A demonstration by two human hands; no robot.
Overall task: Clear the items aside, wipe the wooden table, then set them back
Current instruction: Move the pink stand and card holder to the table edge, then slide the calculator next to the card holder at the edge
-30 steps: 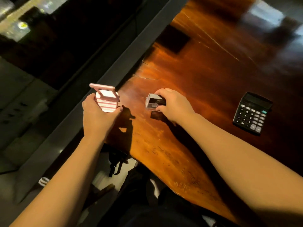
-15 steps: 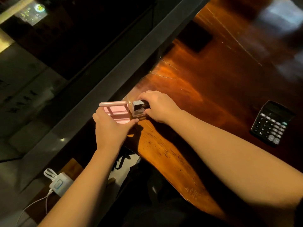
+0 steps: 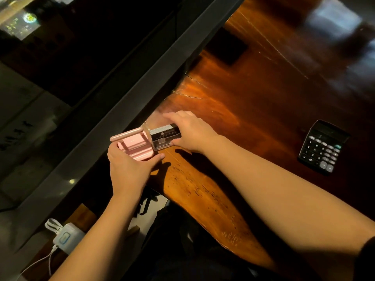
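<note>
Wooden table (image 3: 253,110), a glossy reddish-brown slab with dark grain flecks and fine pale scratches, fills the right side of our head view, its near edge running from about 11 o'clock down to 5 o'clock. At its left corner we hold two small things side by side. Our left hand (image 3: 129,169) grips a pale pink folding plastic stand (image 3: 134,146) from below, thumb on its right edge and fingers on its left, right at the table's rim. Just beside it at 3 o'clock, and seemingly touching it, sits a small clear plastic box with a black and silver insert (image 3: 163,137), clasped by our right hand (image 3: 192,132) with fingers over the far side and thumb on the near side; we cannot tell whether the box rests on the wood. Well apart at 3 o'clock lies a black desk calculator with grey keys (image 3: 322,148), flat on the table. At 7 o'clock, below the table level, a white charger with a cable (image 3: 65,237) lies on a lower surface.
</note>
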